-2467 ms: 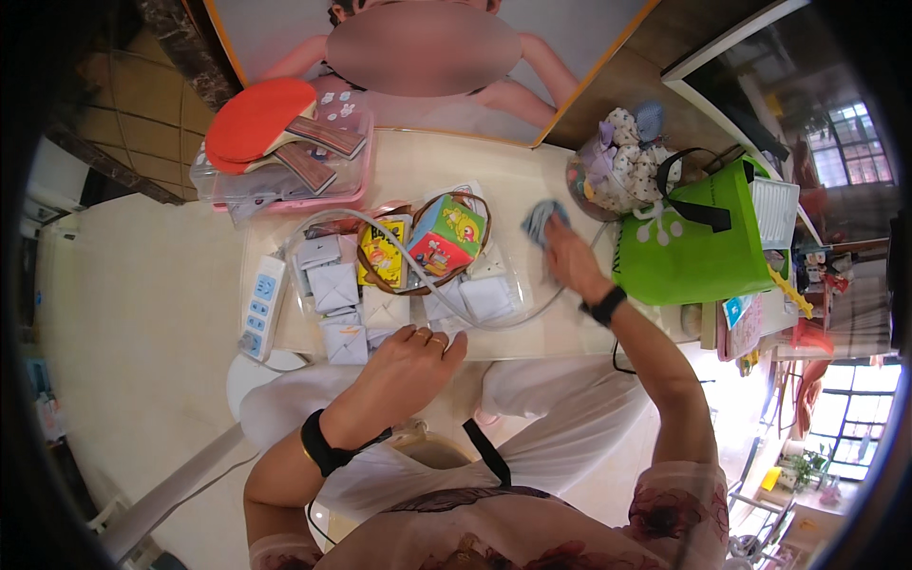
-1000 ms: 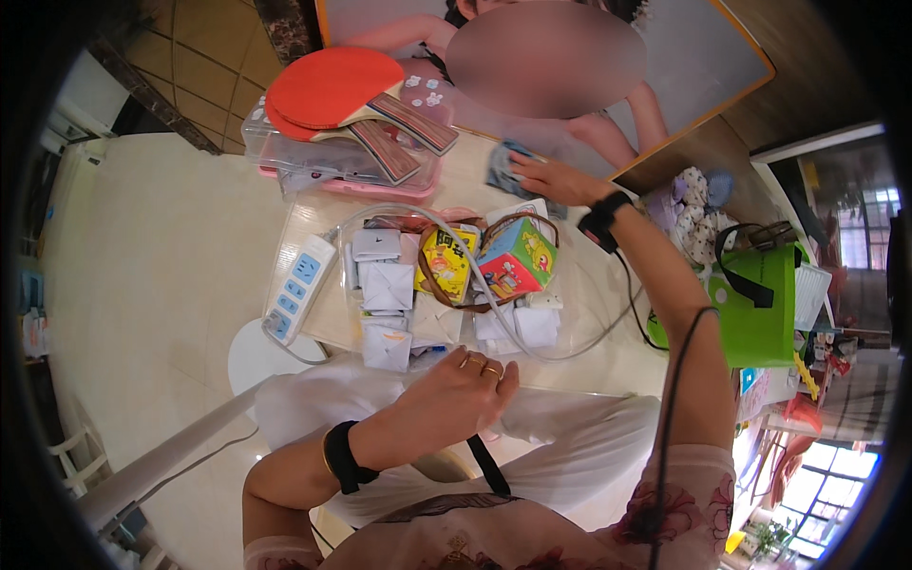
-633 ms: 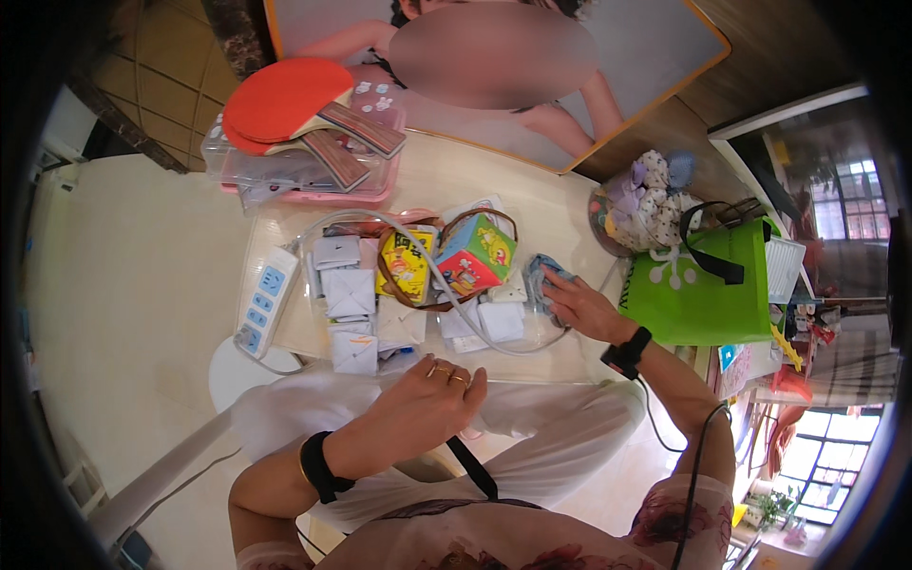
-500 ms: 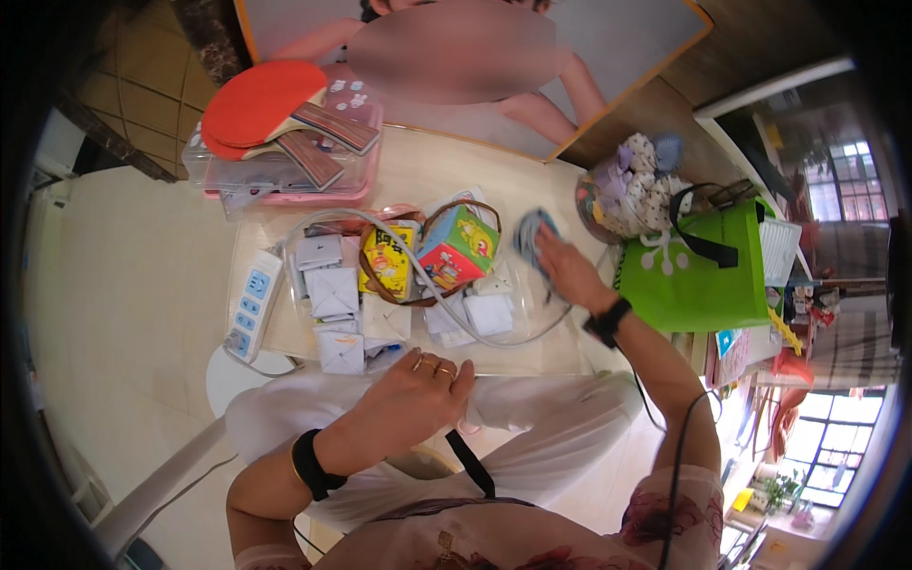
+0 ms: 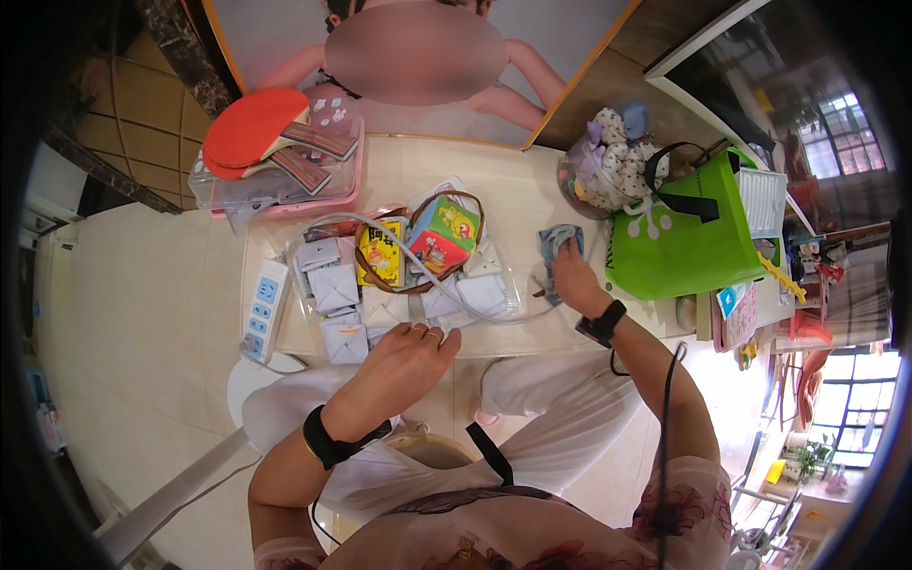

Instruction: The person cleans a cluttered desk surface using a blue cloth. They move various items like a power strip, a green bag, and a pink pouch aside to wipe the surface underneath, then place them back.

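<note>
pale tabletop (image 5: 521, 173), blue-grey cloth (image 5: 551, 239) at the right fingertips (image 5: 570, 252)

the fingers of the right hand (image 5: 579, 280) lie close together on the cloth; whether they pinch it or only press, i cannot tell. left of them are a yellow printed box (image 5: 379, 254) and a multicoloured cube box (image 5: 446, 234); right, a green tote bag (image 5: 679, 252). the fingers of the left hand (image 5: 394, 370) are curled together just beside folded white paper packets (image 5: 334, 288), undersides hidden, so any hold cannot be told. red table-tennis paddles (image 5: 252, 133) lie well ahead of them, to the left.
</note>
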{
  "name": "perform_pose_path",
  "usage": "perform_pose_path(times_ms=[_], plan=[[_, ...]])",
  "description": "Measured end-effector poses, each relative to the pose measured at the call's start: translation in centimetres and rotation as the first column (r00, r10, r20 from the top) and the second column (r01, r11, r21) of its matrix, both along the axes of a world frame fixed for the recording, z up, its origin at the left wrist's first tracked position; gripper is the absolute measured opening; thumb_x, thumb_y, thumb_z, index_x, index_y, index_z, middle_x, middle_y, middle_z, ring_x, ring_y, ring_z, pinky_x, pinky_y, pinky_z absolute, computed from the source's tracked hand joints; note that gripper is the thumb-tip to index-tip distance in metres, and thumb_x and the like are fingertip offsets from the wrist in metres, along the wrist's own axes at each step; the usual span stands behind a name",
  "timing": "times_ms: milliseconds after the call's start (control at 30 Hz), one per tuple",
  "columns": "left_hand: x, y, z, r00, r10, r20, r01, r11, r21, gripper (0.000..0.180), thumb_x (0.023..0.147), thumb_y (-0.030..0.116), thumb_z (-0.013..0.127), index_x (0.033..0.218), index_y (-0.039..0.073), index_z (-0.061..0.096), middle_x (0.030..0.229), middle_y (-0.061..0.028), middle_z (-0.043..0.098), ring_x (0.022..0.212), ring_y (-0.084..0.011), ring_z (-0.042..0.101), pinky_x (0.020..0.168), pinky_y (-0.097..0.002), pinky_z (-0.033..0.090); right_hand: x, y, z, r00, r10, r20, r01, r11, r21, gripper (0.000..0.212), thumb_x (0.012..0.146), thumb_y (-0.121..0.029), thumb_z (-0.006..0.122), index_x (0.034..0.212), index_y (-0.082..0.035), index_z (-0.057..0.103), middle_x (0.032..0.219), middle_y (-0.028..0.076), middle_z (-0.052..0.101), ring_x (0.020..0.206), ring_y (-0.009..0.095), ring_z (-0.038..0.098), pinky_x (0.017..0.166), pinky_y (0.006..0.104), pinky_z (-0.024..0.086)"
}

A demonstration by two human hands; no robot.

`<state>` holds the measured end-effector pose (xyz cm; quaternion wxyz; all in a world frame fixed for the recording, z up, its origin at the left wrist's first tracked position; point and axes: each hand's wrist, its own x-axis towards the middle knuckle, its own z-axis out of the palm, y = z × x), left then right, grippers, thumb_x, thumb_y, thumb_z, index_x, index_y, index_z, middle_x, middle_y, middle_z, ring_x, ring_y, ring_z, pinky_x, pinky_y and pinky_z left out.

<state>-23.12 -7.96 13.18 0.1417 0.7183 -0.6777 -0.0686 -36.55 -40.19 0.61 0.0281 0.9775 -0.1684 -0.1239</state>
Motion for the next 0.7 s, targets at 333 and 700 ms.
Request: perform_pose_path(times_ms=[333, 700], plan=[[-1.0, 0.0, -0.8, 0.999, -0.051, -0.016, 0.051, 0.999, 0.007, 0.031, 0.077, 0.017, 0.061, 0.104, 0.002, 0.057, 0.075, -0.0076, 0.059, 0.071, -0.0216, 0.060, 0.064, -0.0320, 0.048, 12.1, -2.2, 0.2, 0.873, 0.154, 0.462, -0.341, 0.871, 0.353, 0.032, 0.086, -0.010, 0.049, 0.115, 0.001, 0.042, 0.135, 0.026, 0.032, 0.100, 0.044, 0.050, 0.084, 0.0452, 0.045], [4.8, 2.7, 0.9, 0.771, 0.510, -0.382, -0.614, 0.755, -0.230, 0.027, 0.081, 0.016, 0.065, 0.102, 0.000, 0.059, 0.085, -0.0155, 0.061, 0.073, -0.0305, 0.060, 0.068, -0.0339, 0.049, -0.6, 3.5, 6.4, 0.974, 0.199, 0.106, -0.223, 0.915, 0.337, 0.028, 0.080, -0.008, 0.054, 0.108, -0.007, 0.055, 0.129, 0.005, 0.049, 0.096, 0.032, 0.057, 0.072, 0.0414, 0.049]])
